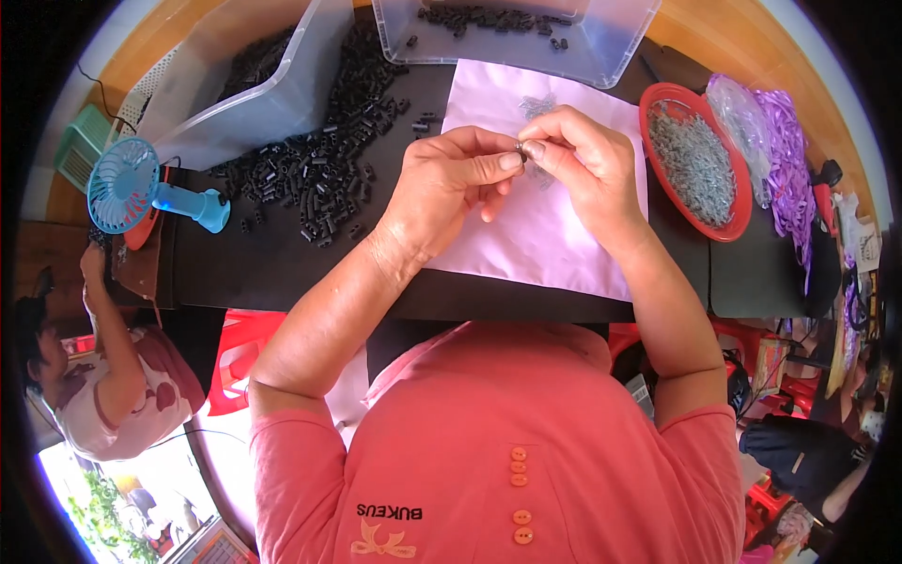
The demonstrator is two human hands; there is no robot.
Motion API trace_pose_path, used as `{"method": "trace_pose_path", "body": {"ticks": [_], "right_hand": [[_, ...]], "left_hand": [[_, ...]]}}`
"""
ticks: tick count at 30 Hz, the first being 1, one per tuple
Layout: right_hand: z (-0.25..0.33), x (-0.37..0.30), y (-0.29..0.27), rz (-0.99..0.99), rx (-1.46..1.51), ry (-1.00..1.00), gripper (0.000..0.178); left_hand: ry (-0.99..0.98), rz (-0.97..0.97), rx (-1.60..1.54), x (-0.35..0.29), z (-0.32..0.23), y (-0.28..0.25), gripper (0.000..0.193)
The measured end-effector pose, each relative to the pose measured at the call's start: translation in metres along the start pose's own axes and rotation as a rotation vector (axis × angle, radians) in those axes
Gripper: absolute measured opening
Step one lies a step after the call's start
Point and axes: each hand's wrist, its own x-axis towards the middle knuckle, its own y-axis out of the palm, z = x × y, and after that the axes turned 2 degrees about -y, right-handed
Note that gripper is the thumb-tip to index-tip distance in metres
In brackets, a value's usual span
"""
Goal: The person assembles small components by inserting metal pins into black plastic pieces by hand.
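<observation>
Above a pink sheet, my two hands meet fingertip to fingertip. My left hand is closed in a pinch on a small dark piece, mostly hidden by the fingers. From the other side, the thumb and forefinger of my right hand close at the same spot; whether they grip the dark piece or some thin part cannot be seen. Beyond the hands lies a small heap of thin silvery metal pieces on the sheet, partly covered by my fingers. Many short black tubular parts are spread left of the sheet.
A clear bin of black parts stands back left, another clear bin at the back. At right sits a red basket of metal pieces, beside purple strips. A blue fan and another person are left.
</observation>
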Motion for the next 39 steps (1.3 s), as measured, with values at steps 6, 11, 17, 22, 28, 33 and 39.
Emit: {"method": "trace_pose_path", "body": {"ticks": [6, 11, 17, 22, 28, 33, 39], "right_hand": [[0.0011, -0.0009, 0.0004, -0.057, 0.011, -0.049, 0.003], [-0.0005, -0.0003, -0.0007, -0.028, -0.020, -0.041, 0.004], [0.0021, 0.0000, -0.0012, -0.010, -0.059, -0.061, 0.005], [0.0052, 0.0008, 0.0044, -0.077, -0.104, -0.197, 0.006], [0.0006, 0.0006, 0.0061, -0.068, -0.164, -0.214, 0.008], [0.0012, -0.0006, 0.0071, -0.080, -0.206, -0.213, 0.010], [0.0001, -0.0034, 0.0088, -0.072, -0.188, -0.153, 0.009]], "left_hand": [[-0.023, 0.018, -0.081, 0.0021, -0.0011, -0.0024, 0.017], [-0.024, 0.002, -0.106, 0.0005, -0.0020, -0.0003, 0.013], [0.001, 0.007, -0.098, 0.0005, -0.0016, -0.0004, 0.012], [-0.037, 0.016, -0.125, 0.0011, -0.0012, -0.0009, 0.012], [-0.029, 0.027, -0.116, 0.0010, 0.0015, -0.0014, 0.014], [-0.012, 0.013, -0.057, 0.0030, 0.0034, -0.0039, 0.020], [-0.015, -0.036, -0.158, 0.0024, -0.0017, -0.0046, 0.015]]}}
